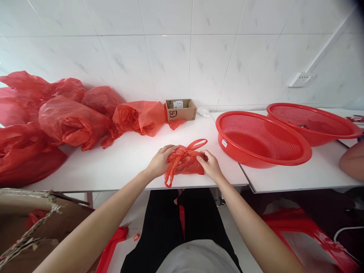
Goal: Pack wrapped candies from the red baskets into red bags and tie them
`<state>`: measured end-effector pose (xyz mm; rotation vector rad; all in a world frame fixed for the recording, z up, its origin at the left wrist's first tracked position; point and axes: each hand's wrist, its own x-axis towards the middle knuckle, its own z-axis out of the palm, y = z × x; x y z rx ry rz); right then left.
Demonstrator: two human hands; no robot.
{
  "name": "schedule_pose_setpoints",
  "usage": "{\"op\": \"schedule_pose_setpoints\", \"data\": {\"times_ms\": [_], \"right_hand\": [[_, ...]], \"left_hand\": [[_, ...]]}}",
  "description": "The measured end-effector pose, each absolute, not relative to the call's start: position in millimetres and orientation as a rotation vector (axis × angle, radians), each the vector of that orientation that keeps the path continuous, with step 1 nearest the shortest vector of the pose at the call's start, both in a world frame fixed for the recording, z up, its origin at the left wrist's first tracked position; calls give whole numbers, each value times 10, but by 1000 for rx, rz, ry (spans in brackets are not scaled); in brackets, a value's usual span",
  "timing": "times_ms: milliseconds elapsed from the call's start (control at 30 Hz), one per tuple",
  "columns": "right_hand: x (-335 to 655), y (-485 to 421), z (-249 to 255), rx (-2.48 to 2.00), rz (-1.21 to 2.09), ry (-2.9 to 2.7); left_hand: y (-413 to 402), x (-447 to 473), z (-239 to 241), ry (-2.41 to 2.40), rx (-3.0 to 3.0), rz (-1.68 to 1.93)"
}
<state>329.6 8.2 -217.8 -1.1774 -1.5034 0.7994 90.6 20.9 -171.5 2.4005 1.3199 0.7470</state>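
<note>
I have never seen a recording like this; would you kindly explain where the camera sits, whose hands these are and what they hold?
There is no machine here: a camera worn on a person's head looks down at their own bare hands. The left hand and right hand both grip a small red plastic bag on a white table. Stuffed red bags lie to the left, a cardboard box by the wall, two red baskets to the right.

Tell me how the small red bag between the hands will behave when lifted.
Probably floppy: the small red bag is thin, crinkled film, and a strip droops over the table edge. Likely light, since it sits low and crumpled between the left hand and right hand. Its glossy film may slip unless pinched.
</note>
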Motion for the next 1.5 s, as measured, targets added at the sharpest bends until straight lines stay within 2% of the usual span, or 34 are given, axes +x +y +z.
{"op": "schedule_pose_setpoints", "data": {"times_ms": [500, 767, 1033, 1367, 1500], "right_hand": [[3296, 70, -2154, -1160, 897, -1436], [3293, 250, -1860, -1023, 1375, -1308], [3265, 315, -1721, -916, 1498, -1194], [3030, 464, -1497, -850, 1292, -1089], [2994, 458, -1340, -845, 1327, -1087]], "left_hand": [[207, 952, -1718, 1237, 2354, 803], [142, 1026, -1614, 1242, 2304, 888], [129, 1097, -1540, 1199, 2224, 970], [162, 1238, -1410, 1111, 1955, 1128], [154, 1232, -1310, 1008, 1763, 1107]]}}
